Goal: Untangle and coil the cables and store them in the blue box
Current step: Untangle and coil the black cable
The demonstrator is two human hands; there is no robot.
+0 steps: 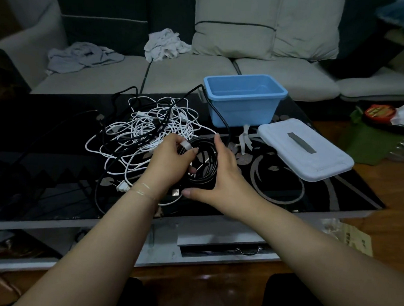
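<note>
- The left hand reaches in from the lower left with the forearm stretched over the table edge; its fingers are curled over the left side of a coil of thin black cable, and a short pale strap is wrapped over one finger where it meets the coil.
- The right hand comes in from the lower right and cups the coil's right side: the thumb lies along the lower edge, the fingers bend up around the far side, one fingertip showing above the coil.
- The coil is held just above or on the glossy black glass table with a grey floral pattern; I cannot tell which.
- A loose end of the black cable runs from the coil up past the front left corner of the open light blue plastic box, which stands at the far side of the table.
- Left of the hands lies a tangled heap of thin white cables with black ones mixed through it.
- The box's white rectangular lid with a grey handle lies flat just right of the coil, in front of the box.
- More pale straps lie between box and lid.
</note>
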